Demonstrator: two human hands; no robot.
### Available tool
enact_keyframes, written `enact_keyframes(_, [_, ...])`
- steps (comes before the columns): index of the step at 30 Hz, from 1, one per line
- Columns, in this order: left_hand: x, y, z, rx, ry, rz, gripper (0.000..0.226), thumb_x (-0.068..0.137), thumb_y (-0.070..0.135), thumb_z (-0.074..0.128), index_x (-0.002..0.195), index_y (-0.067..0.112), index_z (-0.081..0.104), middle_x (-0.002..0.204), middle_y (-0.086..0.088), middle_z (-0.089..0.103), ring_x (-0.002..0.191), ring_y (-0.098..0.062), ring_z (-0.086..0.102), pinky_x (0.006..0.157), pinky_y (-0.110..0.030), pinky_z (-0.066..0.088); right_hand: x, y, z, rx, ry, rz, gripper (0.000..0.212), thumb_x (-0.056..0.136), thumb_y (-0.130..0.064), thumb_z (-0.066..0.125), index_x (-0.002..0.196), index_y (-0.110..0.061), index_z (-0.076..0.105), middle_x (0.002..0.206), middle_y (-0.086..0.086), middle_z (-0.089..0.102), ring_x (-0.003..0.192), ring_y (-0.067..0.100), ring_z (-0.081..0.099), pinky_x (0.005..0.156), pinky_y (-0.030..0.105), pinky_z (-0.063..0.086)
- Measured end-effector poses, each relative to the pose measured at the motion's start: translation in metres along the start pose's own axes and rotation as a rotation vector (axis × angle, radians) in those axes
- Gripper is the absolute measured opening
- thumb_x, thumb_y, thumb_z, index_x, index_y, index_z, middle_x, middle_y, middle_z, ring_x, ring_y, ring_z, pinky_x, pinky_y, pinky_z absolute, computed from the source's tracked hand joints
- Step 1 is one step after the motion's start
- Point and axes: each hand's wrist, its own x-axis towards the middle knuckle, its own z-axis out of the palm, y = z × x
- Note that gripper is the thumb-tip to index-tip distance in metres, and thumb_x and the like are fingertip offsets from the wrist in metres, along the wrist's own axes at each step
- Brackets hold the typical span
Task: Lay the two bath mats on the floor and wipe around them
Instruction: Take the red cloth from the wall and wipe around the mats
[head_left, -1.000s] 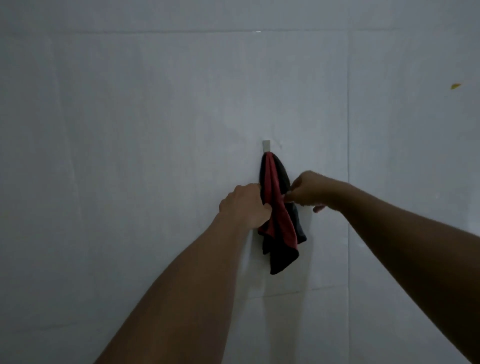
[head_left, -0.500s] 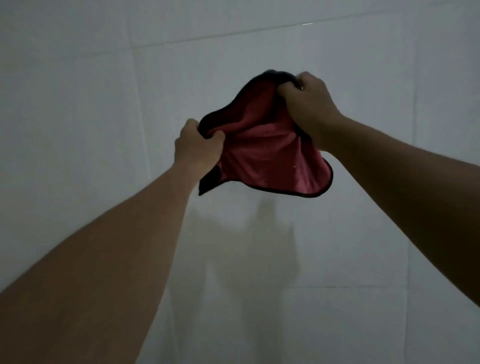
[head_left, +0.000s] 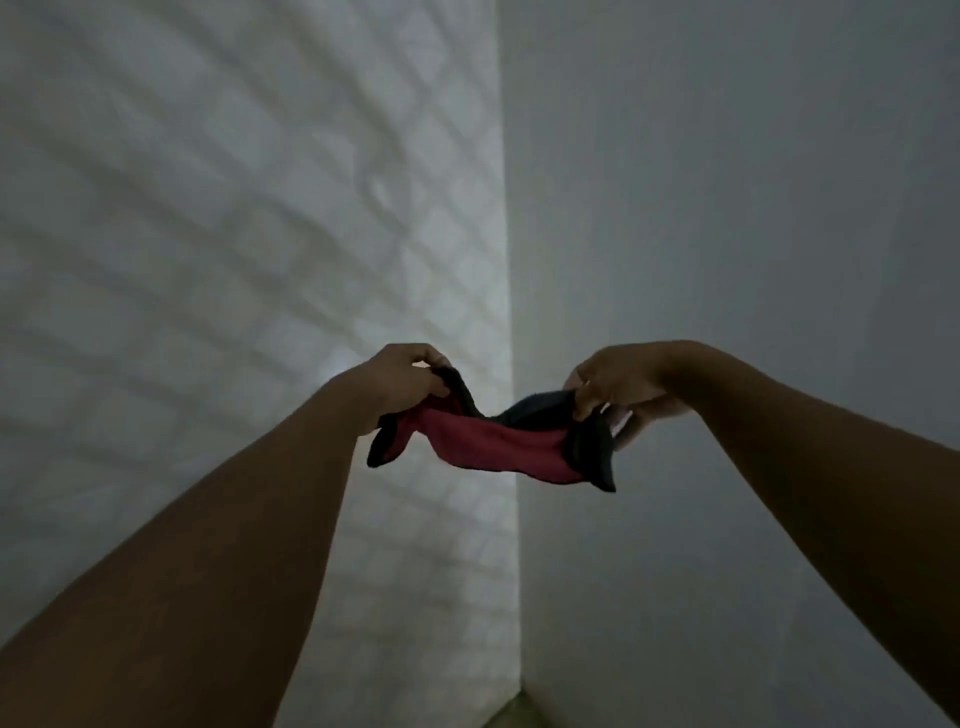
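A small cloth (head_left: 493, 441), red on one side and dark grey or black on the other, is stretched in the air between both hands at mid-frame. My left hand (head_left: 402, 382) pinches its left end, with a dark corner hanging below the wrist. My right hand (head_left: 618, 387) grips the right end, where another dark corner droops. Both arms reach forward from the bottom corners of the view. No bath mat is in view.
A wall corner (head_left: 511, 322) runs vertically behind the cloth. The left wall (head_left: 234, 218) has a small-tile pattern, blurred by motion. The right wall (head_left: 753, 208) is plain. A sliver of floor (head_left: 511, 712) shows at the bottom.
The cloth came off the wall hook, was bunched up in both hands, and is now pulled out sideways between them. The view has swung from the flat wall to a room corner.
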Motion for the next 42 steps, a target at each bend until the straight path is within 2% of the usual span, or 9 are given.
enact_keyframes(5, [-0.048, -0.068, -0.094, 0.100, 0.107, -0.125, 0.018, 0.088, 0.000, 0.069, 0.090, 0.016, 0.077, 0.088, -0.013, 0.073, 0.077, -0.025, 0.069, 0.073, -0.033, 0.058, 0.076, -0.111, 0.134, -0.017, -0.360, -0.221, 0.057, 0.086, -0.020, 0.076, 0.137, -0.033, 0.054, 0.140, 0.000, 0.056, 0.130, 0.026, 0.050, 0.108, 0.050, 0.043])
enact_keyframes(9, [-0.090, -0.094, -0.150, 0.166, 0.189, -0.256, 0.019, 0.088, 0.005, 0.071, 0.098, 0.019, 0.080, 0.101, -0.011, 0.076, 0.095, -0.028, 0.073, 0.090, -0.040, 0.061, 0.098, -0.190, 0.222, 0.120, -0.521, -0.474, 0.039, 0.091, -0.028, 0.071, 0.128, -0.021, 0.062, 0.132, 0.000, 0.066, 0.123, 0.021, 0.060, 0.114, 0.052, 0.039])
enact_keyframes(14, [-0.176, -0.114, -0.208, 0.068, 0.391, -0.575, 0.046, 0.078, 0.017, 0.086, 0.119, 0.011, 0.067, 0.112, -0.015, 0.073, 0.104, -0.033, 0.072, 0.095, -0.046, 0.058, 0.087, -0.270, 0.281, 0.321, -0.579, -0.722, 0.027, 0.095, -0.028, 0.062, 0.115, -0.010, 0.070, 0.111, 0.016, 0.075, 0.104, 0.033, 0.072, 0.095, 0.045, 0.060])
enact_keyframes(17, [-0.242, -0.128, -0.222, 0.145, 0.335, -0.906, 0.043, 0.069, 0.022, 0.091, 0.107, 0.011, 0.073, 0.108, -0.009, 0.077, 0.098, -0.026, 0.072, 0.102, -0.043, 0.053, 0.072, -0.300, 0.297, 0.285, -0.680, -0.828, 0.026, 0.096, -0.032, 0.062, 0.111, -0.012, 0.071, 0.108, 0.014, 0.076, 0.087, 0.025, 0.072, 0.071, 0.033, 0.060])
enact_keyframes(20, [-0.301, -0.143, -0.212, 0.297, 0.387, -1.171, 0.015, 0.081, 0.029, 0.081, 0.088, 0.018, 0.073, 0.081, 0.006, 0.077, 0.072, -0.014, 0.060, 0.074, -0.031, 0.049, 0.059, -0.315, 0.319, 0.268, -0.835, -0.859, 0.031, 0.095, -0.035, 0.063, 0.108, -0.008, 0.073, 0.107, 0.017, 0.075, 0.085, 0.025, 0.071, 0.075, 0.034, 0.056])
enact_keyframes(25, [-0.393, -0.155, -0.166, -0.216, 1.035, -1.015, 0.023, 0.092, 0.036, 0.064, 0.111, 0.024, 0.071, 0.115, 0.005, 0.075, 0.112, -0.023, 0.066, 0.094, -0.040, 0.043, 0.025, -0.314, 0.369, 0.202, -1.170, -0.738, 0.033, 0.092, -0.034, 0.068, 0.113, -0.008, 0.071, 0.107, 0.013, 0.077, 0.092, 0.025, 0.072, 0.085, 0.037, 0.058])
enact_keyframes(30, [-0.462, -0.138, -0.101, -0.680, 1.480, -0.620, 0.018, 0.095, 0.029, 0.052, 0.094, 0.016, 0.065, 0.091, -0.007, 0.074, 0.098, -0.031, 0.069, 0.099, -0.048, 0.045, -0.040, -0.301, 0.409, 0.202, -1.409, -0.663, 0.028, 0.099, -0.029, 0.059, 0.120, -0.013, 0.066, 0.110, 0.009, 0.075, 0.100, 0.025, 0.071, 0.092, 0.041, 0.056])
enact_keyframes(36, [-0.537, -0.110, -0.041, -0.727, 1.718, -0.671, 0.042, 0.097, 0.049, 0.047, 0.122, 0.023, 0.070, 0.118, -0.006, 0.071, 0.099, -0.028, 0.065, 0.083, -0.043, 0.050, -0.143, -0.285, 0.432, 0.177, -1.458, -0.703, 0.043, 0.105, -0.049, 0.040, 0.121, -0.016, 0.063, 0.114, 0.006, 0.070, 0.110, 0.028, 0.064, 0.094, 0.049, 0.051])
enact_keyframes(42, [-0.636, -0.078, 0.026, -0.799, 1.679, -1.009, 0.051, 0.097, 0.063, 0.042, 0.113, 0.020, 0.064, 0.107, -0.009, 0.070, 0.092, -0.028, 0.066, 0.072, -0.039, 0.051, -0.232, -0.237, 0.456, -0.026, -1.442, -0.675, 0.014, 0.101, -0.017, 0.054, 0.100, -0.008, 0.064, 0.093, 0.011, 0.064, 0.083, 0.024, 0.061, 0.072, 0.034, 0.052])
